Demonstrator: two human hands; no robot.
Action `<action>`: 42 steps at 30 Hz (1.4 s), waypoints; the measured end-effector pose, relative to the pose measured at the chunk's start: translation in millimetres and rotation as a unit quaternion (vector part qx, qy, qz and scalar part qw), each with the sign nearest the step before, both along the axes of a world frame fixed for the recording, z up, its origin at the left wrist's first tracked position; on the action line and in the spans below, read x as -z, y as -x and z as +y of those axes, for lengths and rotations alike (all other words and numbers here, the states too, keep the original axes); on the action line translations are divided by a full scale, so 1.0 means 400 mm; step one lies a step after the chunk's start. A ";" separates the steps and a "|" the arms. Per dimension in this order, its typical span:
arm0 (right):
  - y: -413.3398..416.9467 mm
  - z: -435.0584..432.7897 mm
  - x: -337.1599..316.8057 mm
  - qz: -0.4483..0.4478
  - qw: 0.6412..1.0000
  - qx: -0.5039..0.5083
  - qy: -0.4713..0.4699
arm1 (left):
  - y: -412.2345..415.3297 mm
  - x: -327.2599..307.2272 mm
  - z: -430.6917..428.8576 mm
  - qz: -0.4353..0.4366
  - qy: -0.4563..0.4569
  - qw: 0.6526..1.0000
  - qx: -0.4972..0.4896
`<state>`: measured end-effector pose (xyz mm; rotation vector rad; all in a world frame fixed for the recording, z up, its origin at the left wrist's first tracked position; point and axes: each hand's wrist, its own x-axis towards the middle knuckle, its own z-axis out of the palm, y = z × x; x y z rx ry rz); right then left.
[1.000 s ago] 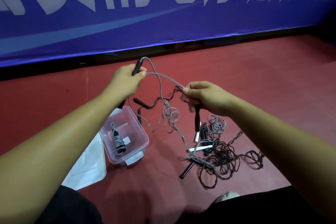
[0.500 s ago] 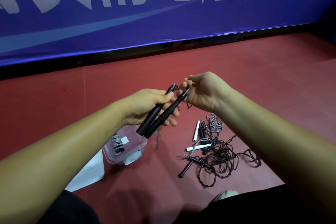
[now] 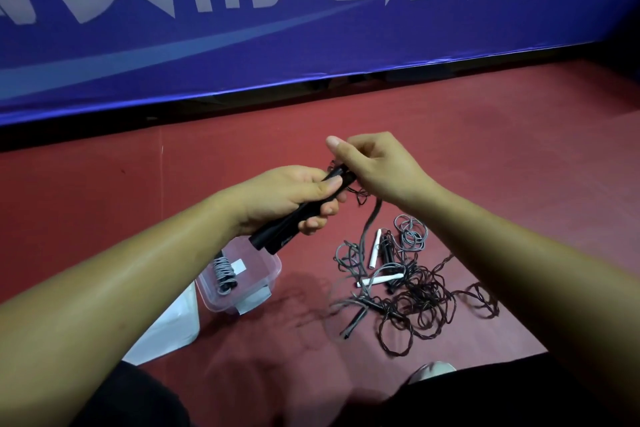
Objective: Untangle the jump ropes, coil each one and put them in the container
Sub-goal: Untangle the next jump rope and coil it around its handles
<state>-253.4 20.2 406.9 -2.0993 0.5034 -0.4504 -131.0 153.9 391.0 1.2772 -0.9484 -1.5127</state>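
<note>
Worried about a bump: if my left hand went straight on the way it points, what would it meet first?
Likely the right hand, just up-right of the left hand at the tips of the two black handles it grips; depth is hard to judge.

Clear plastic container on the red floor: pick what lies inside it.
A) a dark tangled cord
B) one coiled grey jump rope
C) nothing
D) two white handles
B: a coiled grey jump rope lies inside the clear plastic container; the white handles and dark tangled cord lie on the red floor outside it.
</note>
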 end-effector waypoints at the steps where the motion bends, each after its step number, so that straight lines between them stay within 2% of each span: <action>1: 0.001 -0.008 -0.006 0.003 1.000 0.004 0.018 | -0.003 -0.001 0.001 0.001 0.007 1.000 -0.009; 4: 0.011 -0.033 -0.025 0.005 1.000 0.012 0.019 | -0.019 -0.012 0.011 -0.003 0.007 1.000 -0.009; 8: 0.023 -0.059 -0.036 -0.011 0.998 0.055 0.024 | -0.030 -0.006 0.028 0.010 -0.042 0.998 0.038; 12: 0.028 -0.074 -0.035 -0.016 0.997 0.062 0.043 | -0.020 -0.008 0.017 0.081 -0.030 0.996 0.029; 17: 0.020 -0.072 -0.015 -0.029 0.996 0.076 0.032 | -0.005 -0.009 0.014 0.042 -0.059 0.997 0.019; 20: 0.010 -0.080 -0.020 -0.058 0.991 0.093 -0.079 | -0.003 -0.017 0.011 0.043 -0.039 0.998 0.006; 22: 0.009 -0.082 -0.027 -0.073 0.979 0.074 -0.176 | -0.012 -0.023 0.000 0.093 0.000 0.995 -0.043; 24: 0.012 -0.078 -0.019 -0.049 0.973 0.032 -0.223 | -0.031 -0.029 -0.010 0.146 0.049 0.980 -0.126; 27: 0.018 -0.061 0.003 -0.012 0.958 -0.037 -0.285 | -0.058 -0.029 -0.015 0.177 0.101 0.951 -0.233; 30: 0.013 -0.042 0.008 0.000 0.942 -0.066 -0.330 | -0.063 -0.019 -0.023 0.203 0.122 0.919 -0.315; 34: -0.007 0.004 0.012 0.011 0.915 -0.098 -0.392 | -0.047 -0.007 -0.050 0.245 0.130 0.859 -0.430; 38: -0.031 0.044 0.034 0.037 0.931 -0.107 -0.347 | -0.034 -0.020 -0.067 0.267 0.122 0.842 -0.452; 42: -0.020 0.055 0.042 0.062 0.928 -0.106 -0.352 | -0.053 -0.029 -0.068 0.289 0.132 0.828 -0.462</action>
